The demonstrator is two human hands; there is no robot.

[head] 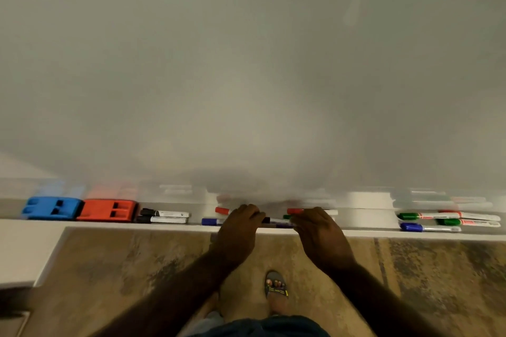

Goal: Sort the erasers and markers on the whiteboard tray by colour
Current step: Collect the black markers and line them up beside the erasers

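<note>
On the whiteboard tray a blue eraser and a red eraser lie side by side at the left, with two black markers beside them. My left hand and my right hand reach over the tray's middle and together grip a dark marker between them. Around the hands lie a blue marker, a red marker, another red-capped marker and a green cap. At the right lie green markers and a blue marker.
The whiteboard fills the upper view and reflects the tray's things. Below the tray are a brown floor and my sandalled foot. A white ledge juts out at the lower left.
</note>
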